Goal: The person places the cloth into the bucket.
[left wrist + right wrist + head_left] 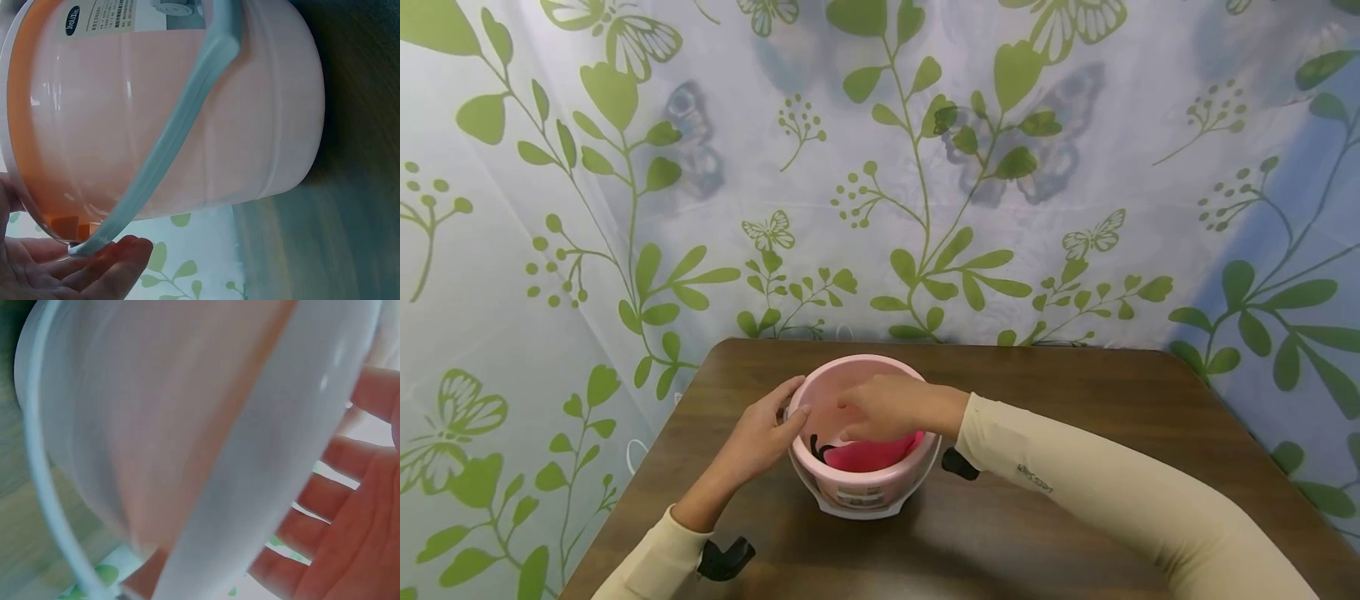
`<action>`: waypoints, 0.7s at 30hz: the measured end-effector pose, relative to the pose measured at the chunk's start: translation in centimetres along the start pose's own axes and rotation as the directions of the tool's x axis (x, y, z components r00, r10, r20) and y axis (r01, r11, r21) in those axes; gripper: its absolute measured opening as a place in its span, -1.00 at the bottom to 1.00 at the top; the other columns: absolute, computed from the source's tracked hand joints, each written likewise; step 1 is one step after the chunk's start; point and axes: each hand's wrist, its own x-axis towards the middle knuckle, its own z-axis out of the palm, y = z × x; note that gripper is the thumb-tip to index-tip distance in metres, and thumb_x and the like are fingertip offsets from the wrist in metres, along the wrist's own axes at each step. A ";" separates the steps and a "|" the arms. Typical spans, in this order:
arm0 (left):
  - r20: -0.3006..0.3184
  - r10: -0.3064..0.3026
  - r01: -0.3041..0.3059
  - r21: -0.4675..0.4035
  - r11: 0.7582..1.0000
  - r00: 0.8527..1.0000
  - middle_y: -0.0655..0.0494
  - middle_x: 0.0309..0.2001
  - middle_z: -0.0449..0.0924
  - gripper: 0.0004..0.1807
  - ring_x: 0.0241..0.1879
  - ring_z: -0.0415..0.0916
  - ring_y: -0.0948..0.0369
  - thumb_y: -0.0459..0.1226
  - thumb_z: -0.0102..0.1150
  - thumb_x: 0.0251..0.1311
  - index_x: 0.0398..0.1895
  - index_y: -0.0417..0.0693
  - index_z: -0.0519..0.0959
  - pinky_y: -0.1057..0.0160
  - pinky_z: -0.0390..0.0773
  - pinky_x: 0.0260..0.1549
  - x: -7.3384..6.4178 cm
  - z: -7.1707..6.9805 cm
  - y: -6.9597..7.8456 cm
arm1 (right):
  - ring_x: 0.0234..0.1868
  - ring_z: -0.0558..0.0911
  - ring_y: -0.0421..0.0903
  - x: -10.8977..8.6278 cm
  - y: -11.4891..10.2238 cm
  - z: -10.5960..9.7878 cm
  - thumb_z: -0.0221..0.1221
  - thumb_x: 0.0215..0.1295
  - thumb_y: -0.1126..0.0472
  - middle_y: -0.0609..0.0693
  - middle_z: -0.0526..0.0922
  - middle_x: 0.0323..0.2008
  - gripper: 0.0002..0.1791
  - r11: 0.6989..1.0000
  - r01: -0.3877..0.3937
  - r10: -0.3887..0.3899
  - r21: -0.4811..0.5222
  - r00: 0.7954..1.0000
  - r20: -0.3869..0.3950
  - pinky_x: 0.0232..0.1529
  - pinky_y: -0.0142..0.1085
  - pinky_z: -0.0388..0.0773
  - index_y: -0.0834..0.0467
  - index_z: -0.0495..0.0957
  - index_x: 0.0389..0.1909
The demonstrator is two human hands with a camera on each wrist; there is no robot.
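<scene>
A pale pink bucket (838, 492) with a light grey handle (165, 150) stands upright on the wooden table. My left hand (767, 432) holds its rim at the left, thumb over the edge and fingers outside, beside the handle's end. My right hand (883, 408) reaches in over the right side of the rim. Its fingers (350, 456) look spread and loosely straight in the right wrist view, with nothing seen between them. Below it in the bucket lies a bright pink-red item (868, 455) with a black, strap-like end (817, 447); its kind is hidden.
The brown table (1075, 500) runs back to a hanging curtain (880, 167) printed with green leaves and butterflies. A printed label (106, 15) is on the bucket's outer wall. Black mounts (961, 464) sit at both sleeved wrists.
</scene>
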 end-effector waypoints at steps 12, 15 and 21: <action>0.043 0.020 -0.021 0.026 0.999 0.999 -0.30 0.30 0.46 -0.37 0.18 0.54 -0.14 -0.19 0.15 0.45 0.45 -0.35 0.30 -0.08 0.58 0.05 0.2 -0.7 0.3 | 0.18 0.58 -0.13 -2.3 1.0 -0.7 0.14 0.48 -0.11 -0.09 0.62 0.21 -0.47 0.999 0.013 -0.007 0.053 0.995 -0.104 0.18 -0.05 0.52 0.02 0.52 0.36; 0.047 0.053 -0.056 0.064 0.996 0.997 -0.29 0.30 0.45 -0.38 0.21 0.51 -0.13 -0.18 0.15 0.45 0.44 -0.36 0.32 -0.13 0.52 0.12 0.4 -1.1 0.5 | 0.25 0.54 -0.09 -3.0 1.2 -1.2 0.12 0.49 -0.13 -0.09 0.59 0.25 -0.47 0.999 0.006 0.002 0.051 0.989 -0.151 0.20 -0.03 0.49 -0.01 0.51 0.37; 0.051 0.118 -0.124 0.119 0.985 0.992 -0.25 0.32 0.44 -0.40 0.30 0.40 -0.15 -0.19 0.19 0.42 0.40 -0.34 0.37 -0.21 0.38 0.23 0.6 -1.4 0.6 | 0.28 0.51 -0.06 -4.0 2.3 -1.5 0.10 0.48 -0.17 -0.06 0.58 0.25 -0.48 0.998 -0.007 0.021 0.065 0.974 -0.226 0.24 -0.03 0.46 -0.01 0.55 0.32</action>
